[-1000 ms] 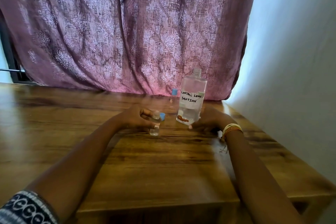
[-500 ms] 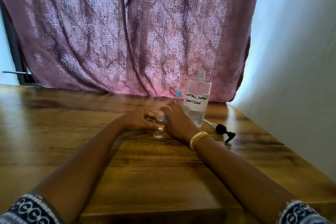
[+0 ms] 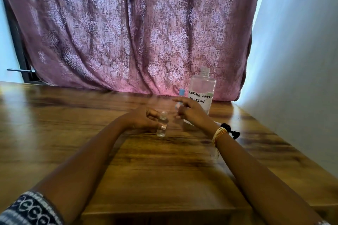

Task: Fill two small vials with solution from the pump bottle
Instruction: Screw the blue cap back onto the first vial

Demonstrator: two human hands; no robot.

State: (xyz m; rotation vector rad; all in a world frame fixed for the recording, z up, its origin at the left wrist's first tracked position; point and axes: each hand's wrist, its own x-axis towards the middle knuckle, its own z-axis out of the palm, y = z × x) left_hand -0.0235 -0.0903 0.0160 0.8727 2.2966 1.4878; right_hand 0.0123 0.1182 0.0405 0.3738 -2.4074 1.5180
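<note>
Clear vial (image 3: pixel 162 124) pinched upright by left hand (image 3: pixel 144 119), right hand (image 3: pixel 190 113) raised

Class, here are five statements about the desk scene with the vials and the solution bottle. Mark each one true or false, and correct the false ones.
1. The left hand holds a small vial standing on the table. True.
2. The big bottle has its pump screwed on. False: its neck is open, and the black pump lies on the table beside the right wrist.
3. The bottle's label reads "Contact Lens Solution". True.
4. The held vial has a blue cap on. False: its top is uncapped.
5. The right hand grips the big bottle. False: it is in front of it, not around it.
</note>
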